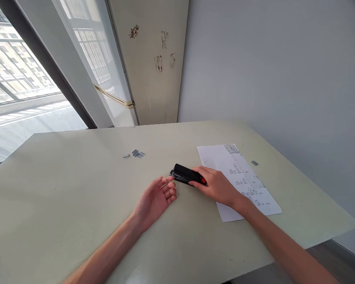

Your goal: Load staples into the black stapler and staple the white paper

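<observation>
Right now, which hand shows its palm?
The left hand, palm up with fingers loosely curled; the right hand shows its back and grips the black stapler.

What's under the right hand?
The right hand grips one end of the black stapler, hiding part of it. Printed paper shows beyond; whatever the hand covers there can't be seen.

L grip [156, 200] palm-up, R grip [216, 185] palm-dn, clasping

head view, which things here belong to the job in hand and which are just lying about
In the job:
black stapler, held in the right grip, left grip close by
probably the staple strips

Seemingly just lying about:
printed sheet, partly behind the right forearm
</observation>
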`<action>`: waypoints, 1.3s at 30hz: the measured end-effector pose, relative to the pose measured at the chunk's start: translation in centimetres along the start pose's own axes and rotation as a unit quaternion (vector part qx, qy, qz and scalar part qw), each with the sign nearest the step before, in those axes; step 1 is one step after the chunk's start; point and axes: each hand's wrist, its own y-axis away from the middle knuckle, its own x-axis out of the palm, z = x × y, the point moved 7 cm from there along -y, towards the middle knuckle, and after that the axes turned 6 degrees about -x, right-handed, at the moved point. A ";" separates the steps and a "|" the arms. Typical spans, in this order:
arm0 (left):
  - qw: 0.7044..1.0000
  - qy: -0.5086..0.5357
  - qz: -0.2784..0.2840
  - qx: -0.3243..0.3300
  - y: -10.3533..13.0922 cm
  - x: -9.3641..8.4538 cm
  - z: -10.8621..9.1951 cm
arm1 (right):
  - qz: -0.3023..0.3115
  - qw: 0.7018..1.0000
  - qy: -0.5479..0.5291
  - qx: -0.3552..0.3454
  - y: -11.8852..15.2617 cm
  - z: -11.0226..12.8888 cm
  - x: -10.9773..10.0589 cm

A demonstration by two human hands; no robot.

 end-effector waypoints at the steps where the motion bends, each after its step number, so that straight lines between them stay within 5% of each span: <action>1: 1.000 0.013 -0.009 0.005 0.0 -0.2 -0.1 | -0.004 1.000 -0.004 0.006 -0.3 0.0 0.3; 5: 0.996 0.010 -0.054 0.068 0.1 -1.0 -1.6 | -0.028 0.999 -0.018 0.012 -1.2 0.0 0.9; 8: 0.967 -0.129 -0.112 0.191 0.9 -1.7 -4.2 | -0.029 0.999 -0.034 0.005 -1.8 -0.1 1.4; 11: 0.860 -0.366 -0.199 0.294 2.2 -1.5 -6.5 | -0.017 0.998 -0.064 -0.011 -2.3 0.0 1.9; 14: 0.752 -0.533 -0.229 0.312 2.7 -0.9 -6.8 | -0.006 0.994 -0.105 -0.030 -2.5 0.2 2.4; 18: 0.683 -0.626 -0.189 0.324 2.3 -0.3 -6.1 | 0.005 0.989 -0.139 -0.052 -2.1 0.5 2.7; 39: 0.657 -0.676 -0.117 0.313 2.3 0.8 -6.2 | -0.018 0.994 -0.074 -0.079 -1.2 -0.4 2.8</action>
